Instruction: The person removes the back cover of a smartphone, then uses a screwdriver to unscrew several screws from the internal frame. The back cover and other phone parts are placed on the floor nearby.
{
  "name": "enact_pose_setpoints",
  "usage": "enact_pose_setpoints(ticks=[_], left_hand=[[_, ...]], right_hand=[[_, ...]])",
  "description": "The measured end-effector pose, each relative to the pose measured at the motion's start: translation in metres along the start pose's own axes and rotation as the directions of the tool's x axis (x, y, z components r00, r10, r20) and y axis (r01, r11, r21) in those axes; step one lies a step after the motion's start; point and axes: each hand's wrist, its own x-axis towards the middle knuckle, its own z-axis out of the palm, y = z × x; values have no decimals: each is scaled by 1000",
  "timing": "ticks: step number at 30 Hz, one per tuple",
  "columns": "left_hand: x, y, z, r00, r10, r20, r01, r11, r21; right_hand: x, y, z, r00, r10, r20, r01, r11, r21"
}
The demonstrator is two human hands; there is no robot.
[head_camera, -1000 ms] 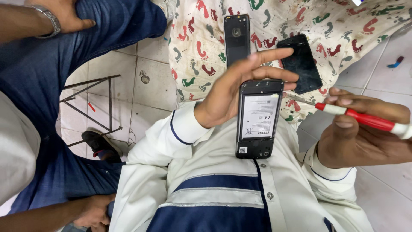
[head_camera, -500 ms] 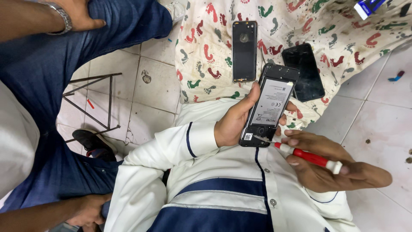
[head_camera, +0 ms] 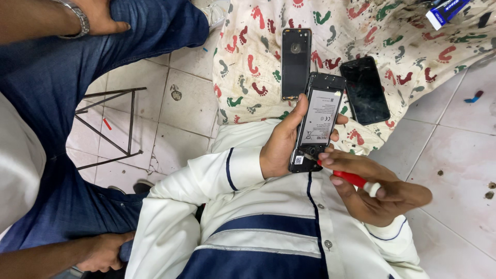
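Observation:
My left hand [head_camera: 281,142] grips an opened phone [head_camera: 317,121] with its back off, the grey battery facing up. My right hand [head_camera: 377,188] holds a red-handled screwdriver [head_camera: 351,178] with its tip at the phone's lower end. Both hands hover over my white shirt with dark blue stripes. Beyond the phone, on a cloth printed with coloured footprints [head_camera: 248,62], lie a black back cover [head_camera: 296,62] and a black phone screen [head_camera: 365,89].
A person in blue jeans [head_camera: 57,88] sits at the left, one hand on the knee with a metal wristwatch [head_camera: 77,15], the other hand at the bottom left. A thin metal frame [head_camera: 111,124] lies on the tiled floor. A blue box [head_camera: 444,11] sits at the cloth's far right.
Both hands have come down closer to my chest with the phone. The screwdriver has swung from beside the phone to its lower end.

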Motion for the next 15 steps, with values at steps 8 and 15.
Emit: enact_pose_setpoints(ticks=[8, 15], left_hand=[[7, 0, 1, 985, -60, -163, 58, 998, -17], [10, -9, -9, 983, -63, -171, 51, 996, -76]], right_hand=[[26, -18, 6, 987, 143, -73, -146, 988, -50], [31, -31, 7, 976, 219, -12, -219, 973, -72]])
